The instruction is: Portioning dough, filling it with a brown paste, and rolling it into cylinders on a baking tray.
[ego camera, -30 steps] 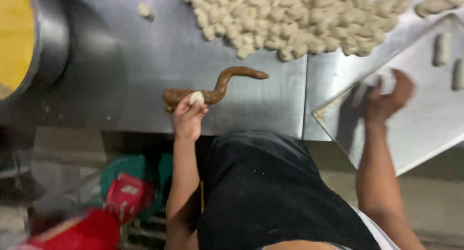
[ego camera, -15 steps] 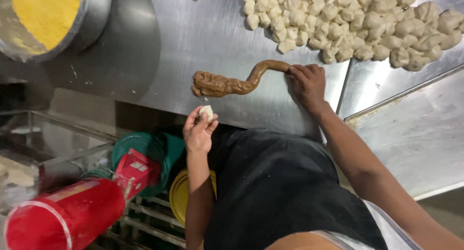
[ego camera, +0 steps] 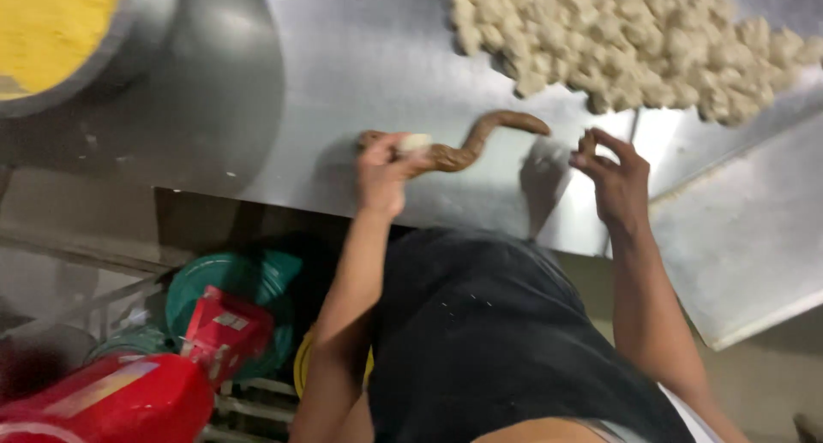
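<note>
Head camera, looking down at a steel worktable. A brown rope of filling lies curved near the table's front edge at the centre of the frame. The left hand is closed around a small pale dough piece, held at the rope's left end. The right hand, centre right, hovers just off the rope's right end; its fingers are curled together, perhaps pinching a brown bit, though blur makes this uncertain. A heap of pale dough pieces fills the upper right. A metal bowl of yellow flour sits upper left. A steel tray lies tilted at right. Red and green containers crowd the shelf below.

Done well, this likely means pinching an even portion of filling while keeping the dough cupped steady.
</note>
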